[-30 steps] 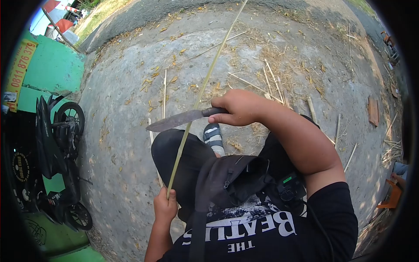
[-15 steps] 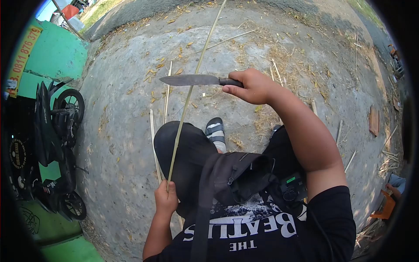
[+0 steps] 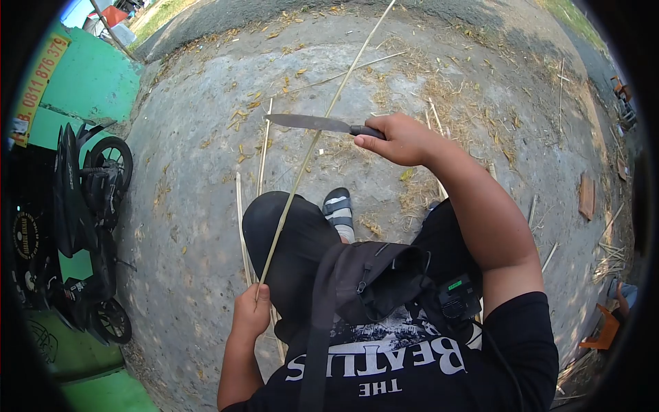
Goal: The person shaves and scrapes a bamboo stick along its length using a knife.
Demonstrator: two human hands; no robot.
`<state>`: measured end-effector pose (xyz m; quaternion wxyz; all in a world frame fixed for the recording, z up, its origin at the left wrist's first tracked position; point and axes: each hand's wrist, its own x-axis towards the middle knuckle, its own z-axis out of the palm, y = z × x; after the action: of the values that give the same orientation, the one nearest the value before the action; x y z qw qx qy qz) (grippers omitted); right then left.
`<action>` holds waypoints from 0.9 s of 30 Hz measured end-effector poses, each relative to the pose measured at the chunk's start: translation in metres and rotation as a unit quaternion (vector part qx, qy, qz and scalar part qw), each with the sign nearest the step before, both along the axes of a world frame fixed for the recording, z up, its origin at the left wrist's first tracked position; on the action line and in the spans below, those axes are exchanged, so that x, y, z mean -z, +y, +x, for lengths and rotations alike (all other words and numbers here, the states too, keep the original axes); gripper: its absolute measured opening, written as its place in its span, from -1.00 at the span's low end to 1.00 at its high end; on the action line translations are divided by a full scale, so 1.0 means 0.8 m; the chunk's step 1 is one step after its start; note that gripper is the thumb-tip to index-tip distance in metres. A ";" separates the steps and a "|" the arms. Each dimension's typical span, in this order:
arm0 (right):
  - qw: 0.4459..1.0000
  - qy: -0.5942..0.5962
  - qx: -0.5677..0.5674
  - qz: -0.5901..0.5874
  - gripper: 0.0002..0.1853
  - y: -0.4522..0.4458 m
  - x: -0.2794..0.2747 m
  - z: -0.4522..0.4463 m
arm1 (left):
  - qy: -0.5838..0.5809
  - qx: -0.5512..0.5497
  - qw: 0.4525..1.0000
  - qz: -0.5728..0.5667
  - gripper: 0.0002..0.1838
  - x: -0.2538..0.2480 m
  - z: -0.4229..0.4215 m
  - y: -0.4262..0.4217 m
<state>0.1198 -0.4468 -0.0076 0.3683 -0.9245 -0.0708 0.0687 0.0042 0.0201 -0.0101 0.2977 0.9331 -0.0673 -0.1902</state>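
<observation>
My left hand (image 3: 252,310) is closed around the lower end of a long, thin bamboo strip (image 3: 283,218). The strip slants up and away over my knee, and its far end runs out at the top of the view. In my right hand (image 3: 398,139) is a knife (image 3: 307,122), gripped by its dark handle. Its broad blade points left and lies across the strip beyond my knee. From this angle I cannot tell how deep the edge touches the strip.
Pale strips (image 3: 263,147) lie on the concrete ground (image 3: 185,206) beside my left knee. A motorcycle (image 3: 89,199) stands at the left by a green wall (image 3: 96,82). Straw and dry leaves (image 3: 439,89) are scattered ahead. A wood piece (image 3: 586,196) and an orange chair (image 3: 600,328) are at the right.
The strip's far end has swung to the right, and my left hand has shifted slightly left. The knife has moved a little to the right, still across the strip.
</observation>
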 end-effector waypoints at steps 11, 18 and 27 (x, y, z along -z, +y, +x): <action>0.998 0.015 0.040 0.052 -0.42 0.001 0.014 0.005 | 0.090 -0.009 0.995 -0.033 -0.29 0.008 0.010 0.027; 0.999 -0.001 -0.027 -0.018 -0.38 0.048 0.005 -0.016 | 0.188 -0.033 0.978 -0.090 -0.31 0.013 0.018 0.034; 0.996 0.057 -0.060 -0.030 -0.35 0.049 -0.010 -0.019 | 0.230 -0.026 0.969 -0.090 -0.31 -0.006 0.029 0.031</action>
<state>0.1049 -0.4078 0.0001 0.3394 -0.9236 -0.1027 0.1454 0.0278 0.0447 -0.0052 0.3928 0.8350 0.0106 -0.3852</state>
